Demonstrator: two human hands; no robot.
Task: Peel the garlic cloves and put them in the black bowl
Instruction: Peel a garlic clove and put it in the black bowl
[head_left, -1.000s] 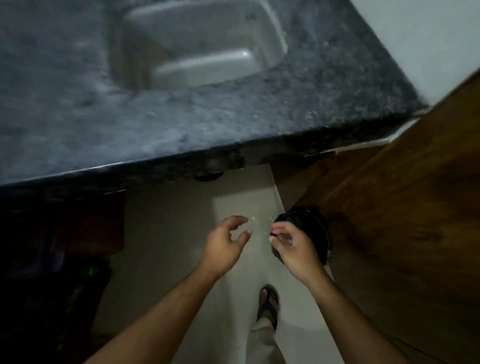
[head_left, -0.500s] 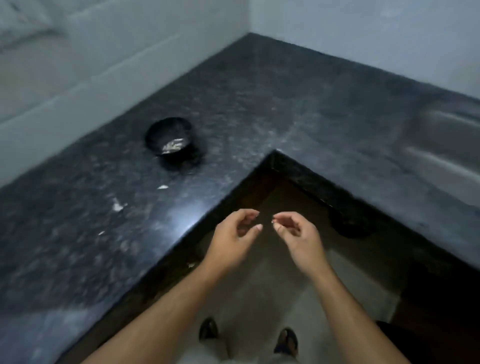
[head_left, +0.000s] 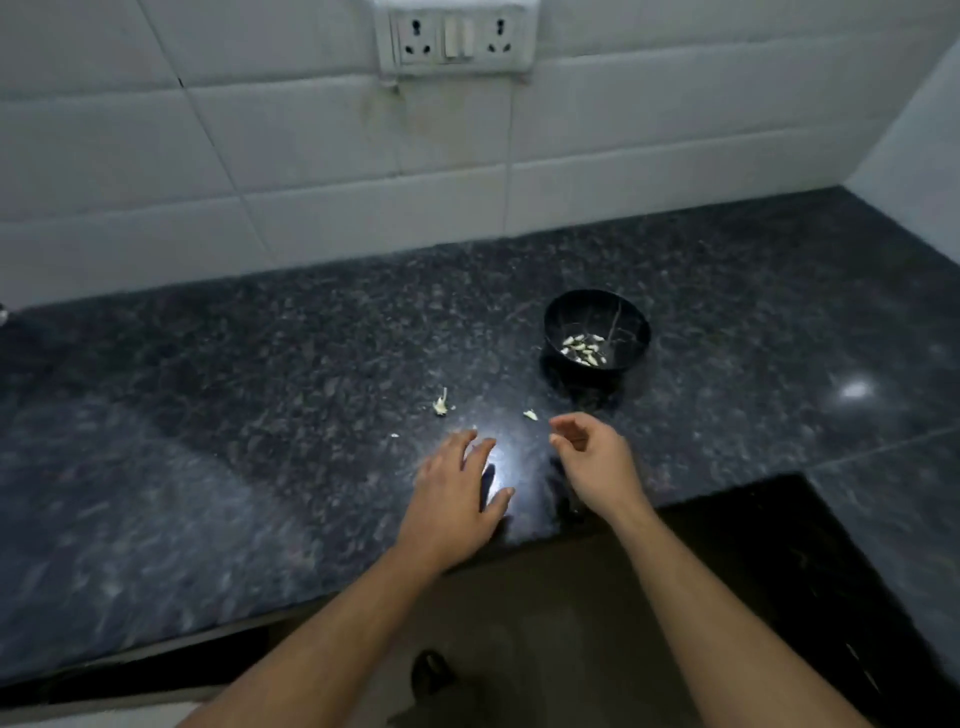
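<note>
Head view. My left hand is spread palm-down low over the dark granite counter, fingers straight and splayed, thumb out to the right; it holds nothing, and I cannot tell whether the fingertips touch the stone. My right hand hangs just beside it, fingers loosely curled with thumb and forefinger close together; whether anything is pinched between them I cannot tell. The black bowl stands upright on the counter beyond the right hand, apart from it, with peeled garlic cloves heaped in its bottom. A garlic scrap lies ahead of the left hand, and a smaller piece lies near the right fingertips. A white tiled wall carries a socket plate.
</note>
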